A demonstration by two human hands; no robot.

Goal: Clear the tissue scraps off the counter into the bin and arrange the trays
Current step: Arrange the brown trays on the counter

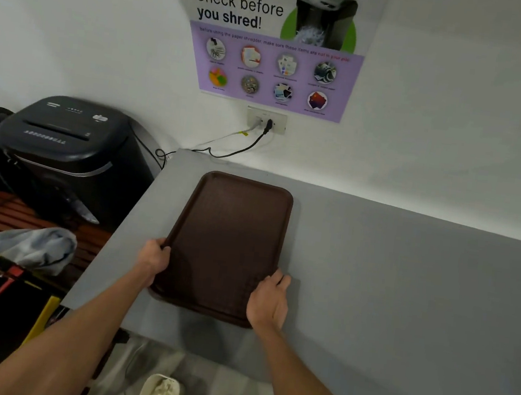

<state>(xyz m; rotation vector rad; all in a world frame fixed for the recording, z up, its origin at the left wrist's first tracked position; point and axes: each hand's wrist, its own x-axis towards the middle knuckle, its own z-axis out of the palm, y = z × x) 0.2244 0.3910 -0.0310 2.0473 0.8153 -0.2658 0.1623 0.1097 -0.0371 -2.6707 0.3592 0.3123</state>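
Person is gripping the brown tray at its near end with both hands. Left hand is curling round the left rim, and right hand is clasping the right near corner. Tray is lying flat on the grey counter, long axis pointing at the wall, slightly skewed to the counter's left edge. Near rim is looking doubled, maybe a second tray underneath; cannot tell. White tissue is sitting in the bin on the floor below, so the scraps part is probably done. Step in hand is likely squaring the tray. Best way: sliding it flat, not lifting, pressing evenly on both sides, and pivoting until the long sides are running parallel to the counter edge. It should be stopping short of the black cable by the wall.
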